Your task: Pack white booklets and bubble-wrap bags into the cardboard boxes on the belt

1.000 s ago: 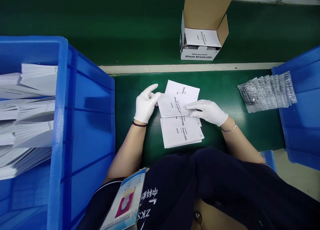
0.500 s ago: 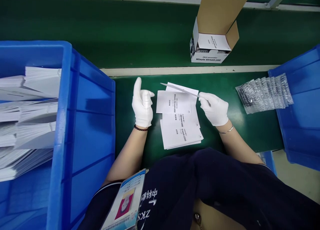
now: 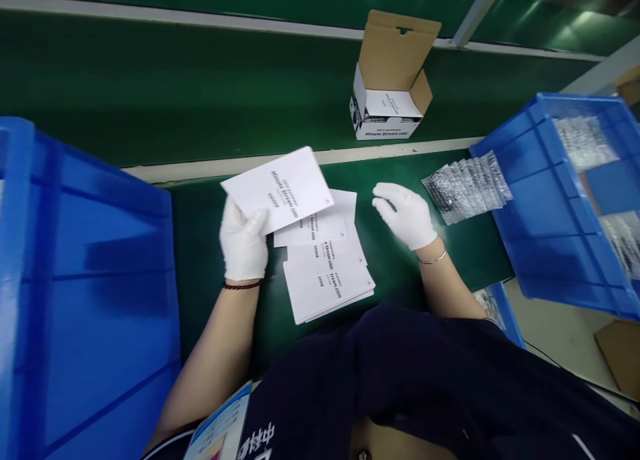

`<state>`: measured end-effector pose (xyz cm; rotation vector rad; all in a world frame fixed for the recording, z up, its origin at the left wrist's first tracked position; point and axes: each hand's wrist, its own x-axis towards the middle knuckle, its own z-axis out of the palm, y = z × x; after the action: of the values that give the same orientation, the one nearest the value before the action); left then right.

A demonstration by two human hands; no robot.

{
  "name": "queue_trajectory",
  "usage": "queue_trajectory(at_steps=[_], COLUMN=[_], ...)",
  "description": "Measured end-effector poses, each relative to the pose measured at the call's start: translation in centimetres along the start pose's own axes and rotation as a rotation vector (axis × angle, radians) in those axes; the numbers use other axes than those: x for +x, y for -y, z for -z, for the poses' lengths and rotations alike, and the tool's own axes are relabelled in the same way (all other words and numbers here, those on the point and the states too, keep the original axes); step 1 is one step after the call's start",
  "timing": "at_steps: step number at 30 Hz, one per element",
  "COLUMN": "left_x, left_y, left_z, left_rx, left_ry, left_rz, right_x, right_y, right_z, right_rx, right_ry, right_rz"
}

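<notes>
My left hand [image 3: 243, 243], in a white glove, grips a white printed booklet [image 3: 280, 188] by its left corner, thumb on top. The booklet is tilted and held above other white booklets [image 3: 325, 277] that lie overlapping on the green table. "Minute Stream 1000" is printed on them. My right hand [image 3: 404, 213], also gloved, hovers over the table to the right of these booklets. Its fingers are slightly curled and apart from the thumb, with nothing between them. Just right of it lies a fanned row of clear bubble-wrap packets [image 3: 467, 187].
An open carton [image 3: 387, 123] with a booklet inside stands on the ledge behind the table. One large blue bin [image 3: 105, 260] is at the left. Another blue bin [image 3: 530, 200] at the right holds bubble-wrapped packets. A smaller blue container [image 3: 507, 313] sits below the table edge.
The booklet has passed from my right hand to my left, which was open before. My right hand has let go. The view has turned to the right.
</notes>
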<state>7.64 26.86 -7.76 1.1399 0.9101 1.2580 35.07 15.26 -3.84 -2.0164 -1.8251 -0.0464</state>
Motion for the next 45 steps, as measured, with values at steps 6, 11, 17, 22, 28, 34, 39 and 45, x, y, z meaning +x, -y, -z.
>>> queue_trajectory(at_steps=[6,11,17,22,28,34,39,45], left_x=[0.4,0.1,0.2,0.8,1.0,1.0,1.2,0.9], left_y=[0.2,0.3,0.5,1.0,0.9,-0.2,-0.4,-0.6], left_z=[0.7,0.2,0.8,1.6,2.0,2.2,2.0,1.8], left_rx=[-0.117,-0.103,-0.096,-0.016,0.107,0.330,0.285,0.299], left_ry=[-0.104,-0.155,-0.166,-0.206,-0.249,-0.206,-0.159,-0.148], left_rz=[0.021,0.017,-0.008,-0.027,0.014,0.086,0.084,0.085], right_x=[-1.4,-2.3,-1.9,-1.0,1.8,1.1,0.9,1.2], right_y=[-8.1,-9.7,-8.9,-7.2,-5.2,-5.6,-7.2,-7.1], right_z=[5.2,5.4,4.4,4.8,2.3,-0.4,-1.3,-1.6], right_rx=[-0.317,-0.424,-0.432,-0.109,0.566,1.123,1.322,1.419], right_ry=[0.015,0.101,0.135,0.212,0.306,0.570,0.500,0.482], right_rz=[-0.625,-0.798,-0.764,-0.782,-0.425,-0.260,-0.392,-0.526])
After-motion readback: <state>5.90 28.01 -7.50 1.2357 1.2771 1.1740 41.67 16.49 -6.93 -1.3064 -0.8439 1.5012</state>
